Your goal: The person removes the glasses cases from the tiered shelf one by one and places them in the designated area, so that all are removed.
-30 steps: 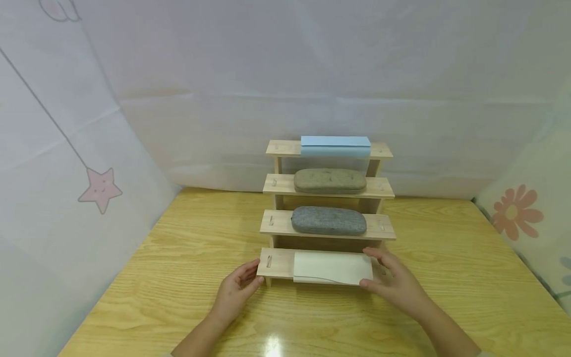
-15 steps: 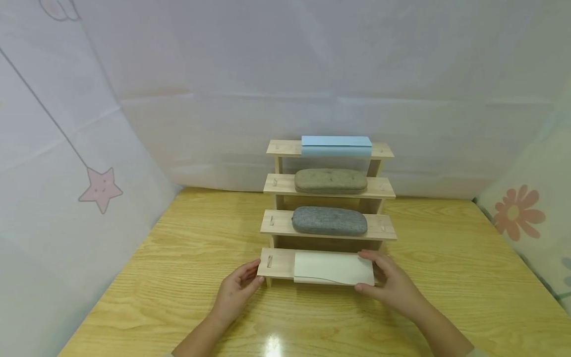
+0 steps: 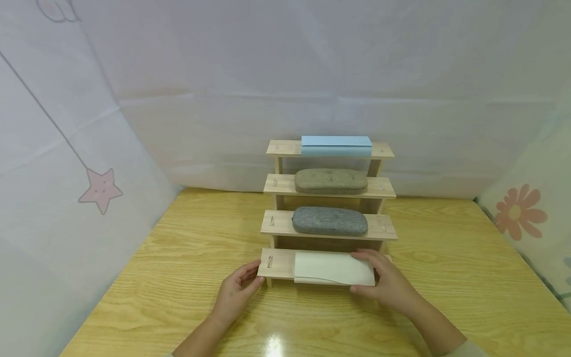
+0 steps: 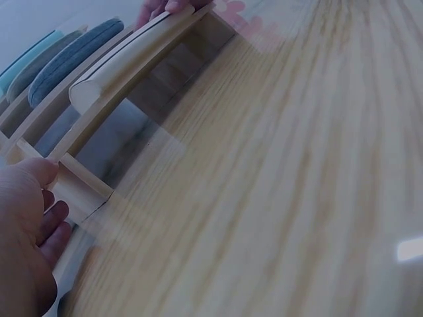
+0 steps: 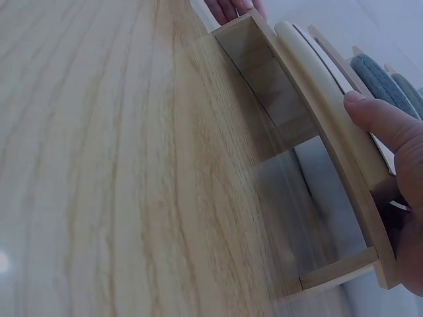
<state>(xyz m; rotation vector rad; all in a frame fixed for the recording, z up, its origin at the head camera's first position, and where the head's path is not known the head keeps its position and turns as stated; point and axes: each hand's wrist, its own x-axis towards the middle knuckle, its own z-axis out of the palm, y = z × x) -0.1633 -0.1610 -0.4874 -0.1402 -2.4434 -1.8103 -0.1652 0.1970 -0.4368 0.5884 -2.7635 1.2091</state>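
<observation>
A cream-white folding glasses case [image 3: 330, 267] lies on the lowest step of a wooden stepped rack [image 3: 278, 264]. My right hand [image 3: 389, 281] grips its right end, the thumb at the front and the fingers across the back. In the right wrist view the thumb [image 5: 377, 117] presses the edge of the case's flap. At the rack's left end, my left hand [image 3: 235, 293] touches the lowest step with its thumb at the front corner. Its other fingers lie relaxed beside the end upright, holding nothing, as the left wrist view shows.
Higher steps carry a grey fabric glasses case [image 3: 330, 220], an olive-brown one [image 3: 331, 181] and a light blue folding one [image 3: 336, 146]. The rack stands on a wood-grain table [image 3: 192, 238]. A pale cloth backdrop [image 3: 223, 134] rises behind.
My right hand has slid left from the right end of the lowest step, further over the white glasses case. The case and my left hand have stayed nearly in place.
</observation>
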